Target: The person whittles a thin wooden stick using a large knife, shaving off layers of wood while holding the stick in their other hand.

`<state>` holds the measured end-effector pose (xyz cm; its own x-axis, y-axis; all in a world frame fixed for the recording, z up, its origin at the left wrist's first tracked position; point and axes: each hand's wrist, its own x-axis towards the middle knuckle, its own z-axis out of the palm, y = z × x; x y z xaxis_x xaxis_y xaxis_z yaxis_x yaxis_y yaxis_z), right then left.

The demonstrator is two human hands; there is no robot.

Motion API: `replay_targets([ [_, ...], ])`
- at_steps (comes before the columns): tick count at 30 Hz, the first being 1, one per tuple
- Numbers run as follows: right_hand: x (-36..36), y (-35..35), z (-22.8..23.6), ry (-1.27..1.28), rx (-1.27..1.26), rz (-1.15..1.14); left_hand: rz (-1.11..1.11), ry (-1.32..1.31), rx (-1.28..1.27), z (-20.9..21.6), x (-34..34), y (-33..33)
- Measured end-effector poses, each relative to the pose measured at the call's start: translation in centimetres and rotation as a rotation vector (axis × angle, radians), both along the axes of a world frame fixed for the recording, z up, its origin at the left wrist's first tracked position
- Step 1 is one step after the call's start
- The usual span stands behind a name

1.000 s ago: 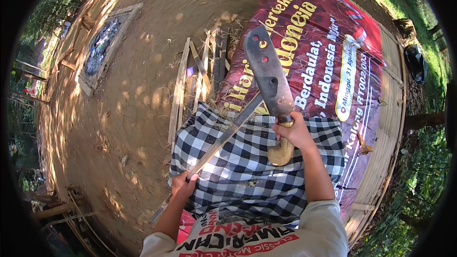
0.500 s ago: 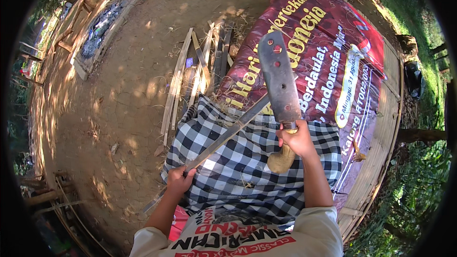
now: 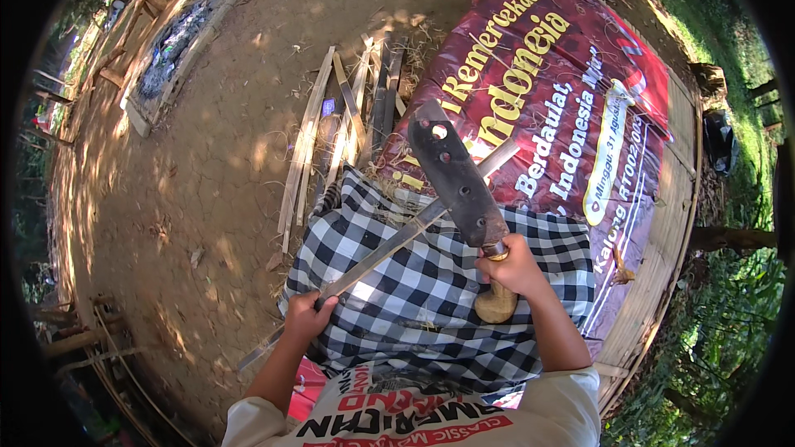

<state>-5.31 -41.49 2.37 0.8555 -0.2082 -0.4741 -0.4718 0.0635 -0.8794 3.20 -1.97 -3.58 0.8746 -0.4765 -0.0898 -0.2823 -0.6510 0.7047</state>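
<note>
The largest thing is the brown earth ground [image 3: 215,190], dry and spotted with sunlight. On its right side is a bamboo platform [image 3: 672,236], bare along its right edge. A dark red printed banner [image 3: 546,99] covers the greater part of this platform. Over the near end of the banner, and over the lap of the person, there is a black and white checked cloth [image 3: 397,285].

At the far left of the ground is a wooden frame [image 3: 137,117], four-sided, and inside it lies grey ash-like material [image 3: 170,50]. Beside the banner's left edge, loose wooden strips [image 3: 310,145] lie roughly side by side on the ground.

A long flat strip [image 3: 381,251] goes diagonally above the cloth, and its far end reaches over the banner. In front of it crosses the cleaver [image 3: 460,186], with a broad dark blade and a curved wooden handle (the blade has several round holes). Whether the two touch, I cannot tell. Outside the platform's right edge is a black bag [image 3: 719,141]; its content is hidden.

The left hand [image 3: 308,314] is closed around the strip near its lower end. The right hand [image 3: 513,266] is wrapped firmly around the cleaver's handle, close to the blade. Smallest is a purple packet [image 3: 329,106] among the loose strips.
</note>
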Motion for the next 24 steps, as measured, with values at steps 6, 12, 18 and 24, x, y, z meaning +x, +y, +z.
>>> replay_targets([
  [6, 0.5, -0.8, 0.4, -0.036, 0.047, -0.165, 0.024, 0.101, 0.018, 0.2, -0.3, -0.1],
  [12, 0.1, -0.1, 0.2, 0.033, 0.062, 0.001, 0.018, 0.062, 0.036, 0.9, 0.2, -0.4],
  [18, 0.4, 1.4, -0.6, -0.035, 0.118, -0.103, 0.017, 0.048, 0.023, 0.1, 0.0, -0.3],
  [24, 0.1, -0.3, -0.2, -0.039, 0.103, -0.056, 0.026, 0.019, 0.042, -0.2, -0.1, 0.0],
])
